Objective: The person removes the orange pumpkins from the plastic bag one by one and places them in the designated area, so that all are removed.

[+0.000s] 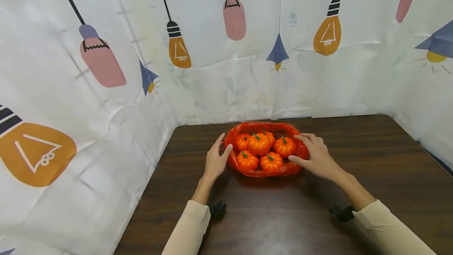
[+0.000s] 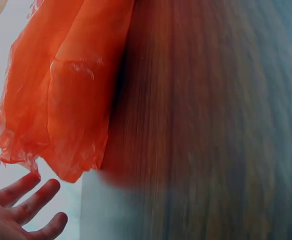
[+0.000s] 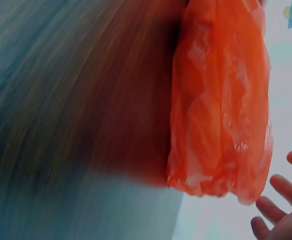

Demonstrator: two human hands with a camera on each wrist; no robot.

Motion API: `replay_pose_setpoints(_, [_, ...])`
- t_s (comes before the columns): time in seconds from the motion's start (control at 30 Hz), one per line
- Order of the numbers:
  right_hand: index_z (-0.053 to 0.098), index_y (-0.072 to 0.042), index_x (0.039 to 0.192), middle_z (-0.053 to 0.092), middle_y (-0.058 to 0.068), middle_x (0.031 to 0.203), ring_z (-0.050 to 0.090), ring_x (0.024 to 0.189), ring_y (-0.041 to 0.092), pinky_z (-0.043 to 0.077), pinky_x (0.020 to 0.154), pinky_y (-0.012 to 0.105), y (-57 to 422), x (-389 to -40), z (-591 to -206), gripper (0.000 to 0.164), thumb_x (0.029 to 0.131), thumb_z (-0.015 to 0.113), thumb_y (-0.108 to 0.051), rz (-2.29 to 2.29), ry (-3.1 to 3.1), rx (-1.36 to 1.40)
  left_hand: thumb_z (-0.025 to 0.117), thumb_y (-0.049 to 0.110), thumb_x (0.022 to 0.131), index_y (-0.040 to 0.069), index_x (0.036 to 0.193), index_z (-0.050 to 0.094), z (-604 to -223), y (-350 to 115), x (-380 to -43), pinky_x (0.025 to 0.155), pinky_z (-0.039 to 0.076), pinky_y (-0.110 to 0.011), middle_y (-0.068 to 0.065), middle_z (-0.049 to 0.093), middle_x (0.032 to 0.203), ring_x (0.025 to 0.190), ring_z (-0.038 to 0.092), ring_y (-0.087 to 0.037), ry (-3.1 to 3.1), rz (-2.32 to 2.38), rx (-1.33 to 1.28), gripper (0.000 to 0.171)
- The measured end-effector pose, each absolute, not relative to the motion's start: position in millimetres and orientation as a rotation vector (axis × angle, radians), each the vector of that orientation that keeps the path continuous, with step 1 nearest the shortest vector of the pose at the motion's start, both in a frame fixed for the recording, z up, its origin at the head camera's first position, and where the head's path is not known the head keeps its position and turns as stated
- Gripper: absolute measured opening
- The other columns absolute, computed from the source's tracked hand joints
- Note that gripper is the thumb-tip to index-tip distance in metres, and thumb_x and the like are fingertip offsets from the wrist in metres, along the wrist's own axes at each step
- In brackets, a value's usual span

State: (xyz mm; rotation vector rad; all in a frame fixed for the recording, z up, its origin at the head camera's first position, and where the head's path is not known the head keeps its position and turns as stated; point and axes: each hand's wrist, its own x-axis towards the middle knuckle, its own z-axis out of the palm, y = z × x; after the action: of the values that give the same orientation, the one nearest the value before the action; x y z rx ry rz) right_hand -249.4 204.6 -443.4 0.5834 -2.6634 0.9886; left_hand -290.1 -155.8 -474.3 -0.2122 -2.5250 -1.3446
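Located on the far half of the dark wood-grain table (image 1: 272,215), near the back edge: red plastic bag (image 1: 263,173), upright, with mouth wide and rim rolled outward. Contained in it: six small orange pumpkins (image 1: 259,145) with green stems, grouped mostly toward the left and middle. Hidden from both wrist views by the bag walls.

At the left rim: left hand (image 1: 216,160), fingers spread, with thumb reaching to the rim. At the right rim: right hand (image 1: 318,156), fingers spread, with thumb extended over the bag's mouth. Impossible to tell whether in contact with the plastic; no pinch visible.

On the forearms: cream sleeves (image 1: 189,227), plus black wrist mounts (image 1: 217,209). Behind the table and at both sides: white backdrop sheet (image 1: 219,85), creased, printed with hanging bulbs and lamps.
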Motion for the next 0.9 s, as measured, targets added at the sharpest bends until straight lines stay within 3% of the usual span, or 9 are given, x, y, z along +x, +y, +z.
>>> replay_pose_setpoints(0.2, [0.049,-0.006,0.147,0.042,0.018,0.148,0.034,0.133,0.043,0.036,0.101,0.069,196.4,-253.9,-443.1,0.069,0.091,0.075,-0.037,1.075,-2.618,0.607,0.062,0.039,0.100,0.028,0.154,0.048,-477.1,-146.3,-296.2,0.093,0.055,-0.052,-0.015,0.064,0.136,0.111,0.066,-0.033,-2.477,-1.418,-0.168,0.057])
replay_pose_setpoints(0.57, [0.045,-0.012,0.150,0.039,0.014,0.154,0.035,0.142,0.040,0.032,0.110,0.070,179.0,-257.3,-437.1,0.069,0.093,0.072,-0.041,1.265,-2.635,0.603,0.065,0.025,0.099,0.031,0.150,0.051,-480.9,-141.4,-301.5,0.095,0.056,-0.050,-0.013,0.064,0.137,0.112,0.065,-0.032,-2.403,-1.557,-0.105,0.053])
replay_pose_setpoints(0.9, [0.044,-0.016,0.151,0.038,0.013,0.154,0.048,0.129,0.039,0.047,0.103,0.059,158.9,-270.0,-439.5,0.068,0.095,0.071,-0.043,1.406,-2.651,0.609,0.069,0.021,0.095,0.020,0.137,0.066,-478.1,-139.0,-307.5,0.080,0.050,-0.035,-0.014,0.067,0.118,0.089,0.059,-0.025,-2.370,-1.476,0.021,0.042])
